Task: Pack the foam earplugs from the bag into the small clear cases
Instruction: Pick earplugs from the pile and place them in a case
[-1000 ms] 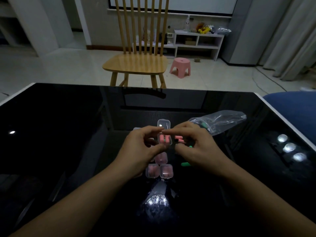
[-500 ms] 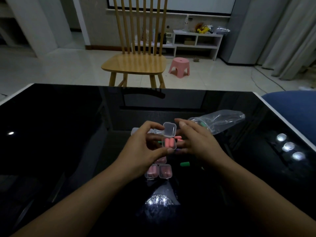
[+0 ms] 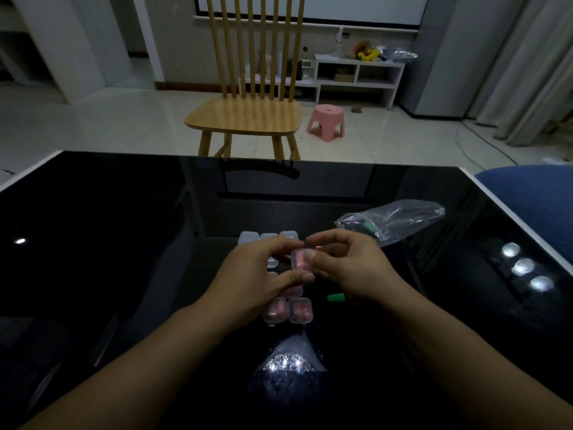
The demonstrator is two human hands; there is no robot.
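Note:
A small clear case (image 3: 298,259) with pink earplugs inside sits pinched between my left hand (image 3: 262,274) and my right hand (image 3: 344,265), its lid down. Below my hands two closed cases with pink earplugs (image 3: 287,310) lie side by side, and a third shows partly above them. A row of empty clear cases (image 3: 268,237) lies just beyond my fingers. One green earplug (image 3: 336,297) rests on the table under my right hand. The clear plastic bag (image 3: 393,220) lies to the right, with a green earplug inside near its mouth.
The glossy black table (image 3: 124,243) has white edges and reflects ceiling lights at the right and near me. A wooden chair (image 3: 248,116) stands beyond the far edge, with a pink stool (image 3: 326,121) on the floor. Something blue (image 3: 533,197) sits at the right.
The case's lid stood open one second ago and half raised after that; now it is folded down, with my right fingers on top of the case. Both hands stay at the same spot.

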